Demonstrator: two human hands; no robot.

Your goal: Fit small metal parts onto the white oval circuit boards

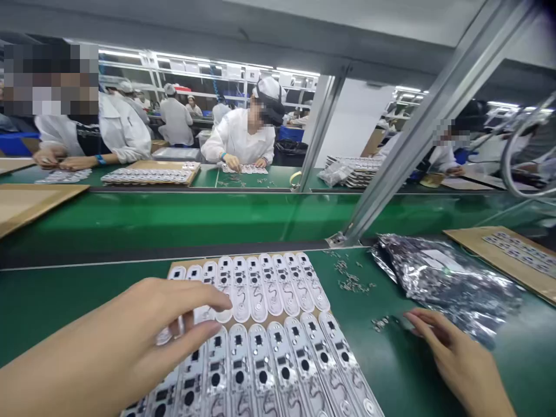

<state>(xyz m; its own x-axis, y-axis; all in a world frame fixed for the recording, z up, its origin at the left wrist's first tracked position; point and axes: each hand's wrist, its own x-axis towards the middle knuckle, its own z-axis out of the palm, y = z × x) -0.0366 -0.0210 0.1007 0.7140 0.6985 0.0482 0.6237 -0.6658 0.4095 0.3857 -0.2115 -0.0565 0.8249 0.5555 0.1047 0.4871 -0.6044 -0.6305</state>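
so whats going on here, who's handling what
A person's left hand is curled over rows of long white plastic circuit strips on a brown cardboard tray. Their right hand is over the green workbench, near small scattered metal parts and a crumpled silver foil bag. Beyond them, a co-worker in a white coat works over similar strips.

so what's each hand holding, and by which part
The left hand has its fingers over a white circuit strip; whether it grips, I cannot tell. The right hand visibly holds nothing.
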